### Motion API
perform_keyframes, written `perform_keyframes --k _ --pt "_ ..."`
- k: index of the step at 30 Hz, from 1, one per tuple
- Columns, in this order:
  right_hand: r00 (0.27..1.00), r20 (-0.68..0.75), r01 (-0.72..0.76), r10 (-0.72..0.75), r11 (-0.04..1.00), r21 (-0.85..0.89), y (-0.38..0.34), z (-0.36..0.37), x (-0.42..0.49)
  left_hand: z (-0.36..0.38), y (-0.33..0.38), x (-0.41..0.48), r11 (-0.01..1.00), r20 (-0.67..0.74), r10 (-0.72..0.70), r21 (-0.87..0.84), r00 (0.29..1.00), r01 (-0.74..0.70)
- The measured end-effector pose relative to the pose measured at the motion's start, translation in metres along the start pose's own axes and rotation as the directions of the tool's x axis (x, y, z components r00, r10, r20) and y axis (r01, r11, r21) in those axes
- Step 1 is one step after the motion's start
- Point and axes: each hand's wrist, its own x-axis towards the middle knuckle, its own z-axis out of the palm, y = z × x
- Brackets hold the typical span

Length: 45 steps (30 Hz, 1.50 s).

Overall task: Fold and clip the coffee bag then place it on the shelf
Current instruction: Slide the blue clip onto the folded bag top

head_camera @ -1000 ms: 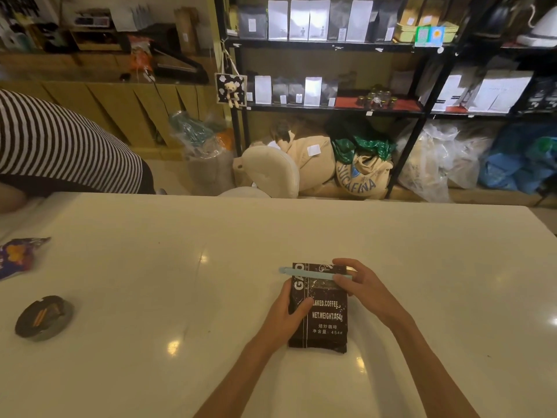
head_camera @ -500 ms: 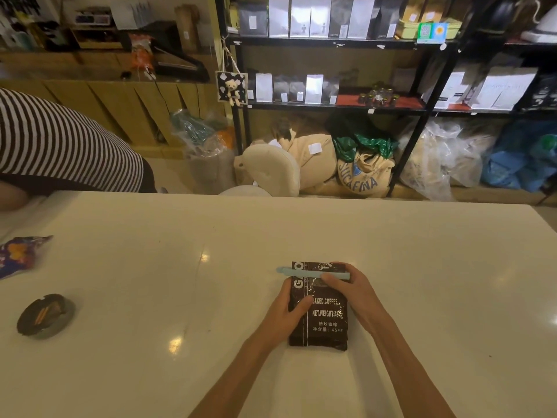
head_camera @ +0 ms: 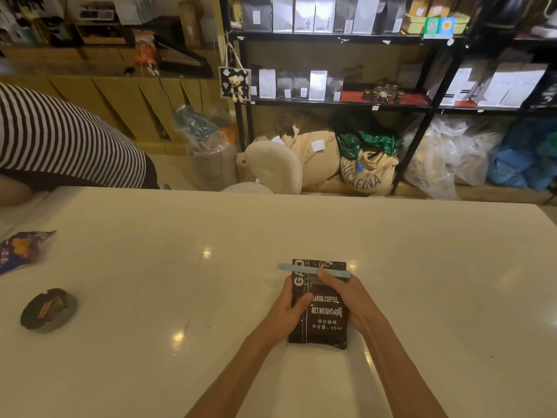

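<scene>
A black coffee bag (head_camera: 325,325) with white lettering lies flat on the white table (head_camera: 150,267), top end away from me. A long light-blue clip (head_camera: 298,269) lies across the bag near its top. My left hand (head_camera: 284,315) grips the bag's left edge, thumb on its face. My right hand (head_camera: 352,300) holds the bag's right edge, with fingertips against the clip. A black metal shelf (head_camera: 331,39) with rows of coffee bags stands beyond the table.
A dark round ashtray (head_camera: 48,310) sits at the table's left. A purple snack wrapper (head_camera: 21,251) lies at the far left edge. A person in a striped shirt (head_camera: 66,146) leans in at the left. Sacks (head_camera: 367,173) lie under the shelves.
My right hand slid inward from beside the clip's right end onto the bag's right edge. The left hand and the bag stayed put.
</scene>
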Motion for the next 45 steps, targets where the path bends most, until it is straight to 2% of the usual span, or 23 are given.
perform_keyframes --k 8,26,33,37,40,45 --pt "1.000 0.027 -0.007 0.007 1.000 0.005 0.000 -0.003 0.000 0.002 -0.001 0.002 0.999 -0.006 -0.036 -0.008 0.999 0.036" --pt "1.000 -0.026 0.012 -0.013 0.999 -0.041 0.000 -0.001 0.002 0.001 0.008 0.000 0.994 0.022 -0.080 -0.077 0.997 0.081" --pt "0.997 -0.070 0.023 -0.024 1.000 -0.012 0.007 -0.003 0.003 -0.002 0.014 -0.002 0.994 -0.015 -0.037 -0.099 0.999 0.036" --pt "0.996 -0.087 0.012 -0.016 0.999 -0.051 0.009 -0.004 0.005 -0.012 0.018 0.003 0.964 -0.155 -0.082 -0.265 0.984 0.039" --pt "0.996 -0.088 0.000 -0.007 0.997 -0.079 0.009 -0.003 0.006 -0.020 0.017 0.010 0.960 -0.294 -0.060 -0.279 0.954 -0.026" --pt "0.997 -0.072 -0.003 -0.003 0.995 -0.095 0.009 -0.002 0.004 -0.025 0.020 0.016 0.935 -0.318 -0.110 -0.354 0.942 -0.010"
